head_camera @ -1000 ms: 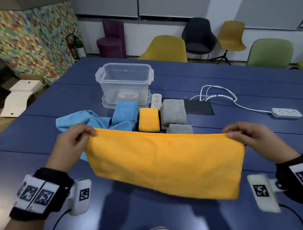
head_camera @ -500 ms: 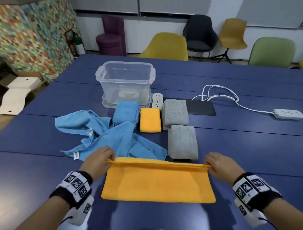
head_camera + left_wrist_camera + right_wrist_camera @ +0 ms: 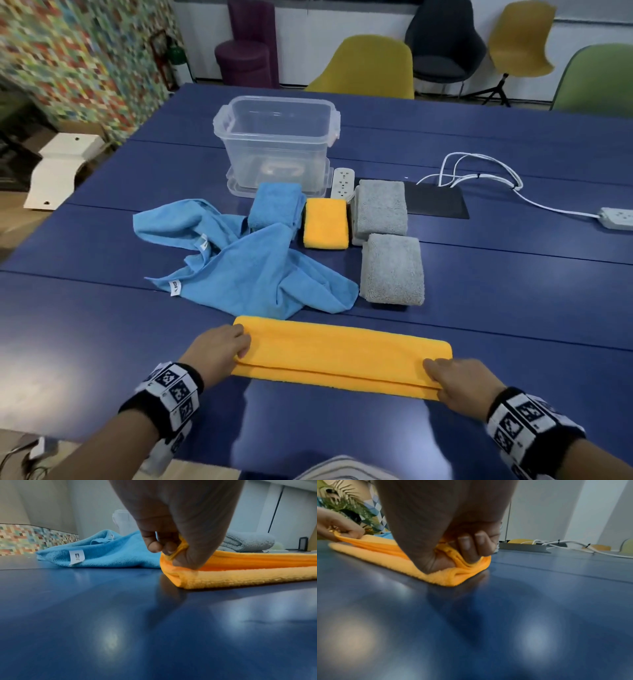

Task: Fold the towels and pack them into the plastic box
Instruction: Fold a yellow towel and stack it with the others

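Orange microfibre towel (image 3: 340, 359), a second ago held up spread wide, now lies at near table edge as a long folded strip, left hand (image 3: 215, 353) and right hand (image 3: 459, 380) each pinching an end; clear plastic box (image 3: 277, 144) far, unpacked.

no text is readable; the white tag (image 3: 76, 557) on the blue towel (image 3: 109, 553) is too blurred.

The head camera is looking down over the surface (image 3: 102, 342); both wrist cameras are skimming it low, sharing the orange towel (image 3: 248, 572).
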